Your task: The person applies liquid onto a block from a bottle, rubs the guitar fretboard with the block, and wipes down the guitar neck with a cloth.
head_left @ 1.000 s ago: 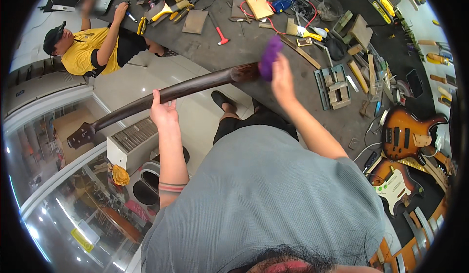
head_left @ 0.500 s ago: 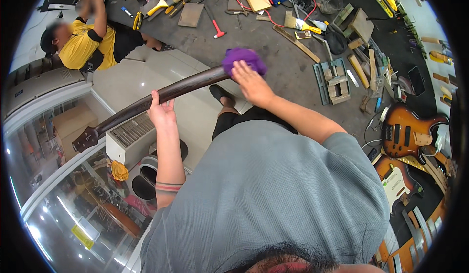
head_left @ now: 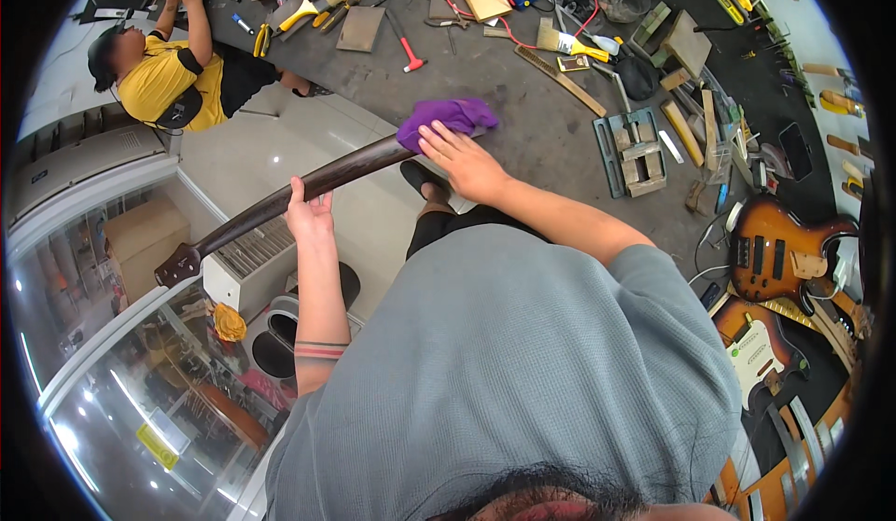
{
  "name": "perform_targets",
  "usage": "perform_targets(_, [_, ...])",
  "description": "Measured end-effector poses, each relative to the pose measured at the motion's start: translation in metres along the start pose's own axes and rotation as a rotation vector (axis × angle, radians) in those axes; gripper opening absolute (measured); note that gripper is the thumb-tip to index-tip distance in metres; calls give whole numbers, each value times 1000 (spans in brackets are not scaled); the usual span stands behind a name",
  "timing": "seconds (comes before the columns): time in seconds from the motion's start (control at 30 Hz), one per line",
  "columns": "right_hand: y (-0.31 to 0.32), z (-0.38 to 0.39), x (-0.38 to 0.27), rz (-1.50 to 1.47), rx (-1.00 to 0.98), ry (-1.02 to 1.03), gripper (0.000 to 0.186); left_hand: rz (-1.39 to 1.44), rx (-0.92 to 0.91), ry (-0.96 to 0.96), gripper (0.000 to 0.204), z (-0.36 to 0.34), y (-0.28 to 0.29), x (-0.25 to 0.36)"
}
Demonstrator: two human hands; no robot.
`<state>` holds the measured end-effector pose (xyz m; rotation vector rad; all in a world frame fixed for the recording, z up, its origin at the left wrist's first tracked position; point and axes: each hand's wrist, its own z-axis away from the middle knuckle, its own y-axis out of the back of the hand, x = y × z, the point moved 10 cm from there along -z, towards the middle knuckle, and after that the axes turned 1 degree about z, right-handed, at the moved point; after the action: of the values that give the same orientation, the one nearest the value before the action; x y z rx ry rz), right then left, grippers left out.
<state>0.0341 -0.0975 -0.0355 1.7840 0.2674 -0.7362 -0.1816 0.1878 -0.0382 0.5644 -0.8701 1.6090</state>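
A long dark-brown guitar neck (head_left: 266, 208) slants across in front of me, its headstock (head_left: 177, 266) at the lower left. My left hand (head_left: 311, 213) supports it near the middle, the thumb and fingers to either side of the wood. A crumpled purple cloth (head_left: 455, 115) is wrapped over the other end, close to the workbench edge. On that cloth lies my right hand (head_left: 464, 162), pressing it to the neck with the fingers together. The heel end of the neck is mostly hidden under the cloth.
The dark workbench (head_left: 523, 138) holds a red hammer (head_left: 411, 56), a brush (head_left: 571, 43), a green vise-like fixture (head_left: 631, 152) and wood pieces. Two guitar bodies, one a sunburst body (head_left: 779, 246), are at the right. A person in yellow (head_left: 177, 78) works at the far left.
My right hand and the purple cloth have moved left along the neck. The neck itself has shifted slightly to the right, while my left hand stays nearly in place.
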Motion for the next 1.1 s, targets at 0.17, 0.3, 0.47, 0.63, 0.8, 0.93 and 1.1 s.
perform_targets(0.17, [14,7,58,116,96,-56,65,-5,35,58,42,-21,10,-10])
perform_targets(0.3, [43,29,104,200,95,-104,53,26,46,116,35,-29,20,-23])
perform_targets(0.47, [70,75,104,238,-98,-12,43,81,52,110,34,-21,20,-17])
perform_targets(0.63, [105,128,128,461,-191,-417,36,169,51,-35,33,34,-18,35])
perform_targets(0.8, [150,76,68,60,53,-374,66,400,-387,-181,36,55,-67,98])
perform_targets(0.93, [150,2,-25,-41,-44,-103,104,417,-706,-229,32,98,-142,134])
perform_targets(1.1, [138,-40,-62,-76,-103,-125,94,468,-929,-82,34,128,-212,132])
